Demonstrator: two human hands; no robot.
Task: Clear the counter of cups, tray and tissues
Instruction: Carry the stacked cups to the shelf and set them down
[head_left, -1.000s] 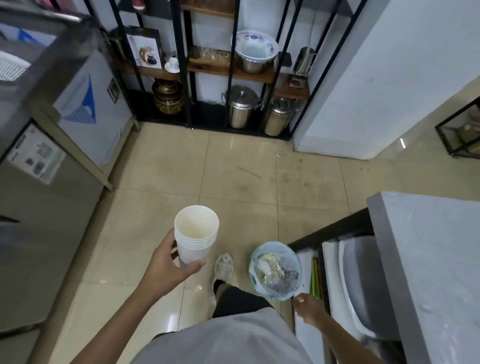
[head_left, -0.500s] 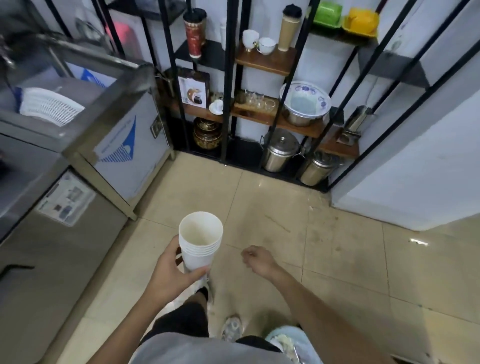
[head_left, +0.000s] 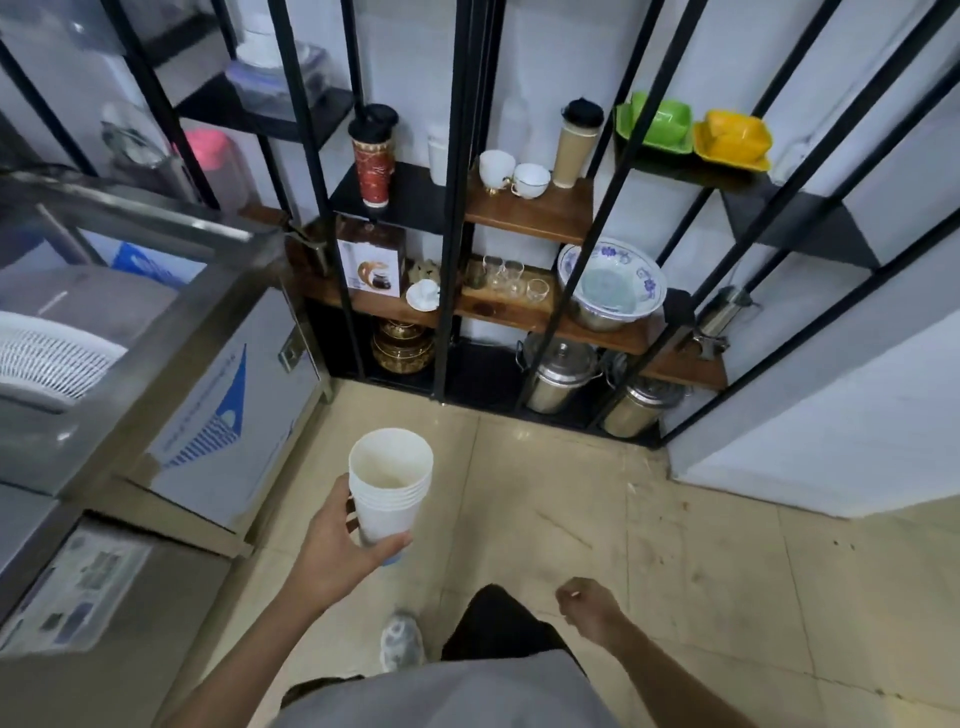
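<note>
A stack of several white paper cups (head_left: 390, 483), nested and upright, is held out in front of me over the tiled floor. My left hand (head_left: 337, 545) is wrapped around the lower part of the stack. My right hand (head_left: 587, 605) hangs low at the right with its fingers curled into a loose fist and nothing in it. No tray or tissues are in view.
A black metal shelf rack (head_left: 457, 208) stands ahead with white cups, glasses, a patterned bowl (head_left: 613, 283), tumblers and steel pots (head_left: 561, 379). A stainless steel counter unit (head_left: 218, 415) runs along the left. A white wall (head_left: 831, 415) juts in at the right.
The view has lifted from the floor and the bin toward the shelf rack. My right hand left the bin, which dropped out of view, and swung back low. The cup stack stays in my left hand.
</note>
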